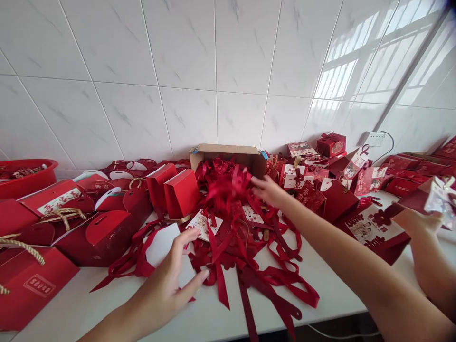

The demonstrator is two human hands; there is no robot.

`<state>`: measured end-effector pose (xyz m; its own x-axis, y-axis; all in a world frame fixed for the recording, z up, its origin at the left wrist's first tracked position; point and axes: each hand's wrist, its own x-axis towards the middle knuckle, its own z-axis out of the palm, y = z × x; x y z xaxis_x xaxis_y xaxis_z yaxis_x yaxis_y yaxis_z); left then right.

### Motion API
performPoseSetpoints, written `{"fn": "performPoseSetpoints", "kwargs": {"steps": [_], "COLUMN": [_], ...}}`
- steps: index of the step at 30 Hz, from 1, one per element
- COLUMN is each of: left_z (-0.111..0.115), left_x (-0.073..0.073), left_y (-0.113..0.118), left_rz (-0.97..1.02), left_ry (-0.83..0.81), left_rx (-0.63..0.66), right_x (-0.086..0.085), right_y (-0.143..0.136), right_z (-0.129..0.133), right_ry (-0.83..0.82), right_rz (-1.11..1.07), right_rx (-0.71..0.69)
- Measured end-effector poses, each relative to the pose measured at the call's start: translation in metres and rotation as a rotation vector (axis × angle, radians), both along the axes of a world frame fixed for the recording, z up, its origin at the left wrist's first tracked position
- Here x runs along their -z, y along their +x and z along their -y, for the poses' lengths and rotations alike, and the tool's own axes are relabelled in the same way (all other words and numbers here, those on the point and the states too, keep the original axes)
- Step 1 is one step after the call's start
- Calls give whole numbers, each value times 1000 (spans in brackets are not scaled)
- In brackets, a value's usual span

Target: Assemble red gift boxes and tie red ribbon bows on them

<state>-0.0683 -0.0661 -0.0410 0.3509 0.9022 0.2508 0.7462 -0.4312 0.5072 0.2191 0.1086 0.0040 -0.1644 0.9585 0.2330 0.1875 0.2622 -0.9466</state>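
Observation:
My left hand [176, 273] hovers over the near side of the ribbon pile, thumb and fingers apart, with nothing between them. A white card [164, 244] lies just behind its fingers. Farther back, my right hand [265, 190] reaches to the right side of a bunch of red ribbons [228, 183]; its fingers are spread and slightly blurred. The ribbons spill from an open cardboard box [228, 149] against the wall and trail over the white table [199, 323]. A printed card [204, 224] sits among them.
Red gift boxes [103, 235] with rope handles crowd the left, beside a red basin [28, 178]. Two upright red boxes [181, 192] stand left of the cardboard box. More red boxes [337, 197] fill the right, where another person's hand [425, 225] holds a small packet [440, 204].

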Motion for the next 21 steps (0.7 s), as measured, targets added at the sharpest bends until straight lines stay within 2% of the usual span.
{"fn": "performPoseSetpoints", "kwargs": {"steps": [2,4,7,8,10,12,13,15,17,21], "left_z": [2,6,5,3,-4,-13,-16,-22,-25,-26], "left_x": [9,22,43,49,58,64,66,68,66,59], "left_y": [-6,-16,-33,-37,-41,-42,-41,-43,-47,-60], "left_rz": [-81,-216,-392,-433,-479,-492,-493,-502,-505,-477], "left_ry": [65,117,211,225,224,179,147,68,15,48], "left_rx": [-14,47,89,82,57,51,58,93,138,154], "right_x": [-4,3,31,44,69,90,98,109,113,112], "right_y": [13,19,9,2,-13,-25,-28,-24,-8,37], "right_z": [-19,-10,49,75,122,150,154,145,118,62], "right_ry": [-13,-22,32,139,290,330,305,227,208,396], "right_rz": [8,26,176,420,783,930,964,996,997,941], "right_rx": [92,141,48,-84,-230,-302,-326,-355,-374,-276]}}
